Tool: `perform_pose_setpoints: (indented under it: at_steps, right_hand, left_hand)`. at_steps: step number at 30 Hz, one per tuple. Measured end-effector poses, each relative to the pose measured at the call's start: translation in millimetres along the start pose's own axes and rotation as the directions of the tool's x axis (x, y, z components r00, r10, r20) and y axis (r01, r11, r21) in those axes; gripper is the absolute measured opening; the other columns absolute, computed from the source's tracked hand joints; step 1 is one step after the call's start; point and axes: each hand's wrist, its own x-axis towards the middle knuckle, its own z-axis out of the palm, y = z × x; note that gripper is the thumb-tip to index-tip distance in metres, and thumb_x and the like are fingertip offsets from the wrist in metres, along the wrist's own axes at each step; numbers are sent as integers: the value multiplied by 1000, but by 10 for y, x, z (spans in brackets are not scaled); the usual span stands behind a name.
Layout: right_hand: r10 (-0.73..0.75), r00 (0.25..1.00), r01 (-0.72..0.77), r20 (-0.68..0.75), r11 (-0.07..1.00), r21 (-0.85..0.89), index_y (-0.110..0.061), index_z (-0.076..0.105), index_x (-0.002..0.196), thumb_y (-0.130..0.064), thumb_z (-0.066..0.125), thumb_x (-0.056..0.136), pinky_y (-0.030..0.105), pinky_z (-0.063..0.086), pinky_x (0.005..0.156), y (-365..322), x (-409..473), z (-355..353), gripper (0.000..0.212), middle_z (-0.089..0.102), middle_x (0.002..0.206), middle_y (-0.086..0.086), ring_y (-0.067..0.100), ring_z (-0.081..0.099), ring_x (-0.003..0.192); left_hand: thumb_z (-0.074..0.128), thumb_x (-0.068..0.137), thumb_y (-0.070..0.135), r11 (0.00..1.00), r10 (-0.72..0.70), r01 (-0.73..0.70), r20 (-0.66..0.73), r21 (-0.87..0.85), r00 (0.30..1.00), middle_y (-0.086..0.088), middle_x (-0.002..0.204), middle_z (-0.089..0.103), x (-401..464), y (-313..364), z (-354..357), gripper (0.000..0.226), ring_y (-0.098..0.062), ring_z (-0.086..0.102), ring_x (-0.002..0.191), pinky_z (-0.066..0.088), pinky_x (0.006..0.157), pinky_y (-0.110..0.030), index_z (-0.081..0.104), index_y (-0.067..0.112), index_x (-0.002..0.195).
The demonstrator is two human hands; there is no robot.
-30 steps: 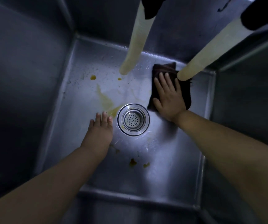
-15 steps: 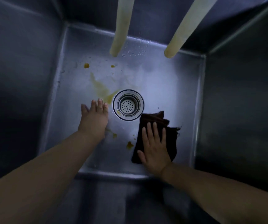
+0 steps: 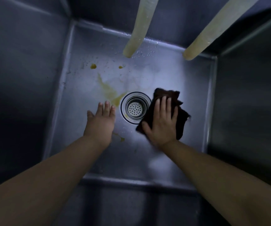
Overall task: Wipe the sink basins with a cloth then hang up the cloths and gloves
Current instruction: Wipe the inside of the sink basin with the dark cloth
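Wiping of the sink basin (image 3: 195,98) is under way and, by the look of the floor, well short of finished. The right hand (image 3: 161,121) lies flat with fingers straight and close together, pressing a dark cloth (image 3: 179,115) onto the basin floor just right of the drain strainer (image 3: 135,107); the cloth's near-left edge laps the strainer rim. The left hand (image 3: 101,119) rests open on the basin floor to the left of the drain, fingers extended, holding nothing. Soiling remains: a yellow-brown smear (image 3: 111,92) runs from the upper left toward the drain, two small spots (image 3: 93,66) sit near the far wall, and a further fleck (image 3: 122,139) lies by the left wrist. Water droplets are visible along the far edge beneath two pale hoses (image 3: 138,31) that hang into the basin. The floor to the right of the drain appears free of stains, which suggests that portion has been covered, though this is a judgement only. Outstanding, as far as can be seen: the left half of this basin, its walls, any other basin, and the hanging of cloths and gloves. No gloves, second cloth or hanging point are in view.
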Motion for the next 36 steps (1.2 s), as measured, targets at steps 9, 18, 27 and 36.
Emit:
perform_pose_setpoints:
  at_steps: [9, 18, 27, 36]
  right_hand:
    - [237, 965, -230, -109, 971, 72, -1, 9, 149, -57, 27, 85, 54, 4, 115, 194, 1352, -259, 87, 11, 156, 21, 34, 6, 144]
    - [70, 991, -69, -110, 997, 16, 1, 17, 147, -58, 25, 85, 55, 2, 115, -734, 1699, -293, 86, 13, 155, 23, 36, 6, 144]
    - [-389, 919, 390, -69, 921, 1, -11, 9, 151, -56, 27, 90, 47, -3, 117, -1788, 1761, -254, 78, 6, 159, 9, 24, -2, 146]
    - [-256, 961, 261, -107, 964, 40, -16, 25, 148, -54, 38, 86, 44, 12, 116, -473, 1620, -324, 74, 23, 156, 8, 25, 16, 144]
  left_hand:
    - [56, 91, 25, 998, 30, -31, -30, -45, 999, -17, 157, -15, 44, -55, 57, 90, -36, -8, 145, 16, 113, -57, -12, 7, 148]
    - [52, 93, 23, 995, 57, -61, -54, -77, 997, -19, 156, -14, 66, -88, 55, 85, -38, -6, 144, 13, 111, -62, -10, 5, 148]
    - [47, 97, 21, 996, 54, -56, -39, -70, 998, -18, 157, -14, 65, -103, 46, 80, -35, -9, 145, 10, 113, -59, -12, 4, 148]
    - [62, 85, 25, 990, 44, -46, -19, -130, 999, -10, 157, -20, 48, -136, 38, 100, -29, -11, 145, 8, 115, -57, -14, 10, 148]
